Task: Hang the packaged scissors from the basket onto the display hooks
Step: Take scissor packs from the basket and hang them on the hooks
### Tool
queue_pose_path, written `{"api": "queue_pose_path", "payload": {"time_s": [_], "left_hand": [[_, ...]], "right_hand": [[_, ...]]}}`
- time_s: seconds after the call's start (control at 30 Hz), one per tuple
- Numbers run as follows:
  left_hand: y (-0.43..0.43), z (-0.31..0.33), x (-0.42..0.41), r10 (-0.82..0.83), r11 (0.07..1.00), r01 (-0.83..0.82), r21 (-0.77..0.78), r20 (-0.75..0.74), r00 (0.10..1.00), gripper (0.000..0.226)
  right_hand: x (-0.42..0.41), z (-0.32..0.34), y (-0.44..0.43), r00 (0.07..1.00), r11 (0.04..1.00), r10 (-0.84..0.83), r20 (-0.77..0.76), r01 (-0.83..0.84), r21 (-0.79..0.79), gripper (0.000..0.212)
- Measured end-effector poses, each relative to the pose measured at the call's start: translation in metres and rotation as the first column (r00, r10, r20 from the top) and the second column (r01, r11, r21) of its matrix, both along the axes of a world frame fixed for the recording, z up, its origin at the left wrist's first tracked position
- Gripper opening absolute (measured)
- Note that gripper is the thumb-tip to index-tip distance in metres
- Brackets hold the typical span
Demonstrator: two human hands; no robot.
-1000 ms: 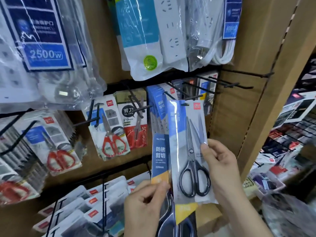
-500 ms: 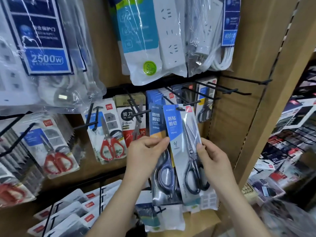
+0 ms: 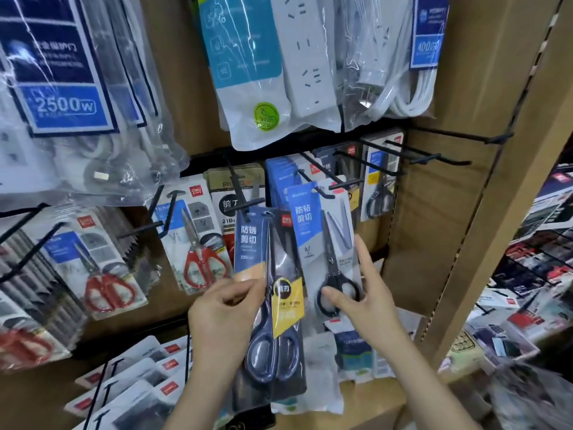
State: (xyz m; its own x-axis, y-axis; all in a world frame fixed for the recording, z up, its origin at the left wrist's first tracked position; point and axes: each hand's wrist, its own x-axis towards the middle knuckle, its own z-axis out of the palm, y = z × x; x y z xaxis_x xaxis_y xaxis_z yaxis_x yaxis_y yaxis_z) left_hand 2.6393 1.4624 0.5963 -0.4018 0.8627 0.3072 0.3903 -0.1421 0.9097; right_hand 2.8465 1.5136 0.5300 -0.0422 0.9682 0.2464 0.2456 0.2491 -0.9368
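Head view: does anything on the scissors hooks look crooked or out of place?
The black-handled scissors pack hangs tilted on its hook, bottom off to the right, against the open right hand. The left hand pinches a blue-handled pack, not clearly hooked.

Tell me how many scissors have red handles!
3: one red pair beside the left hand, a second pair farther out, a blurry third pair at the picture's left edge. Others may be hidden.

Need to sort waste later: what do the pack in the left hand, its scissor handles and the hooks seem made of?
Pack: printed card under glossy clear plastic film, going by the glare streaks. Handles: dark, smooth, probably plastic. Hooks: thin black wire, likely painted or coated metal, since they stick out straight unsupported.
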Motion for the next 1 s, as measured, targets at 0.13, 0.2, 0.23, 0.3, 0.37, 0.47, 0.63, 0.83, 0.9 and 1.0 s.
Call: {"api": "queue_pose_path", "payload": {"time_s": [0.13, 0.2, 0.23, 0.3, 0.37, 0.47, 0.63, 0.83, 0.9, 1.0], "left_hand": [[-0.018, -0.018, 0.001, 0.008, 0.997, -0.004, -0.075, 0.050, 0.999, 0.041], [-0.023, -0.024, 0.002, 0.019, 0.997, -0.014, -0.078, 0.058, 0.998, 0.044], [-0.025, -0.026, 0.002, 0.027, 0.997, -0.022, -0.079, 0.064, 0.998, 0.045], [-0.027, -0.030, 0.000, 0.039, 0.996, -0.032, -0.078, 0.091, 0.995, 0.044], [-0.029, -0.032, -0.003, 0.047, 0.997, -0.039, -0.074, 0.115, 0.992, 0.043], [-0.031, -0.030, -0.002, 0.057, 0.997, -0.048, -0.062, 0.144, 0.988, 0.038], [-0.034, -0.025, 0.003, 0.032, 0.999, -0.027, -0.030, 0.194, 0.981, 0.033], [-0.036, -0.026, -0.003, -0.031, 0.999, 0.037, -0.020, 0.259, 0.965, 0.030], [-0.035, -0.027, -0.004, -0.040, 0.999, 0.048, -0.022, 0.281, 0.959, 0.033], [-0.032, -0.029, 0.000, -0.018, 0.998, 0.038, -0.041, 0.400, 0.916, 0.038]], "right_hand": [[-0.015, -0.001, 0.039, 0.989, 0.989, -0.145, 0.027, 0.145, -0.007, 0.075], [-0.020, -0.003, 0.056, 0.981, 0.986, -0.164, 0.108, 0.166, -0.017, 0.073], [-0.022, -0.005, 0.063, 0.974, 0.985, -0.163, 0.159, 0.169, -0.025, 0.073], [-0.027, -0.009, 0.075, 0.965, 0.983, -0.154, 0.213, 0.172, -0.066, 0.076], [-0.035, -0.010, 0.080, 0.972, 0.975, -0.155, 0.177, 0.179, -0.129, 0.092], [-0.050, -0.012, 0.079, 0.989, 0.987, -0.117, 0.086, 0.125, -0.098, 0.094], [-0.057, -0.017, 0.065, 0.994, 0.994, -0.093, 0.057, 0.096, -0.053, 0.077], [-0.028, -0.001, 0.039, 0.948, 0.969, -0.237, 0.214, 0.248, -0.024, 0.094], [-0.021, 0.012, 0.010, 0.973, 0.977, -0.204, 0.110, 0.209, -0.036, 0.079], [-0.022, 0.024, -0.039, 0.971, 0.944, 0.063, -0.231, -0.133, -0.301, 0.048]]}}
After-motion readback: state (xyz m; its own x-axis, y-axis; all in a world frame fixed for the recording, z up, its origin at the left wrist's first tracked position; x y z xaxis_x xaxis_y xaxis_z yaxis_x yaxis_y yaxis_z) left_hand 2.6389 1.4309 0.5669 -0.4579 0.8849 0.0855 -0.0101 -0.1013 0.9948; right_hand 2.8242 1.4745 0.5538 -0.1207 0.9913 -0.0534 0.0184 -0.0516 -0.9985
